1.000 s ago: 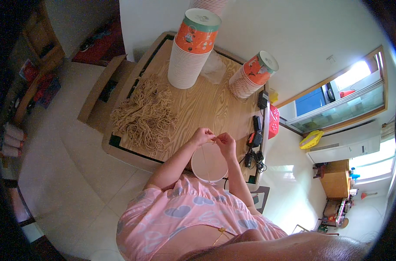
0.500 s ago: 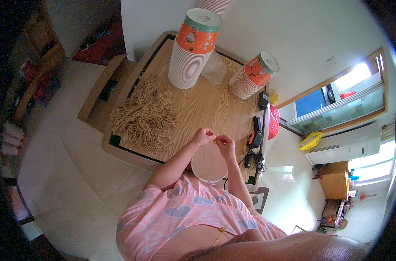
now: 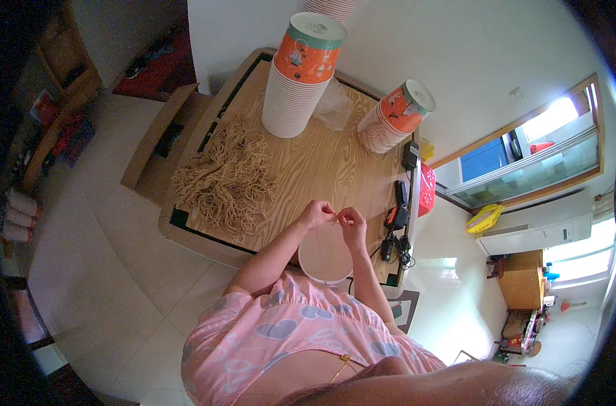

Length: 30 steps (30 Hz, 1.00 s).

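Note:
Above a pale round paper bucket (image 3: 325,260) at the table's near edge, my two hands meet fingertip to fingertip. My left hand (image 3: 318,214) is closed in a pinch, and so is my right hand (image 3: 352,224) beside it. A small bit of tan twine seems to show between the fingertips, though the fingers cover most of it. Down the face of the bucket runs a thin line, too faint to make out clearly. To the left of my hands lies a big loose heap of tan twine (image 3: 227,179).
On the wood-grain table (image 3: 308,172) stand a tall stack of upturned paper buckets (image 3: 298,95) and a shorter stack (image 3: 392,118). Crumpled clear plastic (image 3: 334,108) lies between them. Black adapters with cables (image 3: 396,220) line the right edge. An open cardboard box (image 3: 156,152) adjoins the left side.
My fingertips have shifted very slightly against each other. Nothing else has visibly moved.

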Available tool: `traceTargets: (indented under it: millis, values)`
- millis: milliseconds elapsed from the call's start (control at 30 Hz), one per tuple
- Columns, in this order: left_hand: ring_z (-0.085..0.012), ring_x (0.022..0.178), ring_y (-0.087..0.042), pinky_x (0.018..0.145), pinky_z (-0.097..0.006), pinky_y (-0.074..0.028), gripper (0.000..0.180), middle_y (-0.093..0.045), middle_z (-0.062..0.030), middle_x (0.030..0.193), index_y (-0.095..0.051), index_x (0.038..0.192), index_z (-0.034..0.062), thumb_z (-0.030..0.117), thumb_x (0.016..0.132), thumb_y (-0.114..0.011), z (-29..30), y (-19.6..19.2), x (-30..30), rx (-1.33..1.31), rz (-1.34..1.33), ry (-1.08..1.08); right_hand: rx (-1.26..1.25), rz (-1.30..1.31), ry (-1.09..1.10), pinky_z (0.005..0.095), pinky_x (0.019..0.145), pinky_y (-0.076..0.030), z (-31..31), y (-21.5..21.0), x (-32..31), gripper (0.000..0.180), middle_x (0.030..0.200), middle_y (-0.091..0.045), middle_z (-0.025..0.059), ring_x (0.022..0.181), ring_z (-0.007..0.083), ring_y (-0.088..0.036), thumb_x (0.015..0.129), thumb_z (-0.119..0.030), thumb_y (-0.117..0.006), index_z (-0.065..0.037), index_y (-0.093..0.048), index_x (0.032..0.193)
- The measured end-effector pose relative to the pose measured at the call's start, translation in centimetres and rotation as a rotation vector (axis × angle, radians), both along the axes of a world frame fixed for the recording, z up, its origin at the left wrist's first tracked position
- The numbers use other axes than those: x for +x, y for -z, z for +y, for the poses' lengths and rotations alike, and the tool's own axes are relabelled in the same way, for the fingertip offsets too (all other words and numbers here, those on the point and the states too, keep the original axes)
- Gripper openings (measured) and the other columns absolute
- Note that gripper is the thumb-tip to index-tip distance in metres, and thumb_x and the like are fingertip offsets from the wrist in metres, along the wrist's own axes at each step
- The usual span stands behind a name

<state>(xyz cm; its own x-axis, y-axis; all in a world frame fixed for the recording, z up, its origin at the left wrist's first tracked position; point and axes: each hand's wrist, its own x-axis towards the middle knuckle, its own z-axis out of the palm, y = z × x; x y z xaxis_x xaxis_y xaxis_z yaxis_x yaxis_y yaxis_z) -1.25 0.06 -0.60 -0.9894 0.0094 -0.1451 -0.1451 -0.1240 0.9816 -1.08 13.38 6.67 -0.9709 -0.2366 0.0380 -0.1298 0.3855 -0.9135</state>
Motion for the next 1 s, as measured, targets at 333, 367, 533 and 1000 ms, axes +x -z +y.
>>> traceTargets:
  millis: [333,367,533,1000]
  values:
    - [-0.0107,0.057,-0.058,0.056,-0.027,-0.047,0.010,-0.062,-0.0043,0.063,-0.059,0.067,0.0033,0.011,0.065,-0.065,0.3,-0.5,0.6,-0.103,0.039,-0.057,0.174,-0.101,0.016,0.0236,0.060,-0.043,0.7,-0.1,-0.2,0.012,0.069,-0.060,0.0034,0.065,0.0083,-0.053,0.079,-0.011,-0.059,0.000,-0.061,0.078]
    - [-0.0107,0.057,-0.058,0.056,-0.027,-0.047,0.010,-0.062,-0.0043,0.063,-0.059,0.067,0.0033,0.011,0.065,-0.065,0.4,-0.3,0.6,-0.103,0.041,-0.054,0.181,-0.076,0.006,0.0239,0.060,-0.044,0.8,-0.1,-0.2,0.012,0.069,-0.061,0.0038,0.064,0.0086,-0.053,0.078,-0.011,-0.060,0.000,-0.061,0.077]
    - [-0.0105,0.057,-0.057,0.055,-0.027,-0.047,0.013,-0.061,-0.0051,0.062,-0.059,0.066,0.0028,0.013,0.065,-0.067,0.5,1.0,0.2,0.007,-0.010,-0.122,0.179,-0.029,-0.016,0.0250,0.059,-0.044,0.8,-0.2,0.1,0.009,0.068,-0.062,0.0036,0.062,0.0087,-0.054,0.076,-0.010,-0.062,-0.001,-0.062,0.077]
    - [-0.0101,0.059,-0.056,0.056,-0.026,-0.047,0.011,-0.060,-0.0044,0.063,-0.057,0.066,0.0033,0.006,0.064,-0.067,-0.1,-0.6,0.6,-0.054,0.039,-0.064,0.156,-0.014,-0.018,0.0226,0.059,-0.044,0.7,0.1,0.3,0.007,0.070,-0.061,0.0032,0.064,0.0078,-0.053,0.076,-0.007,-0.061,-0.001,-0.061,0.078]
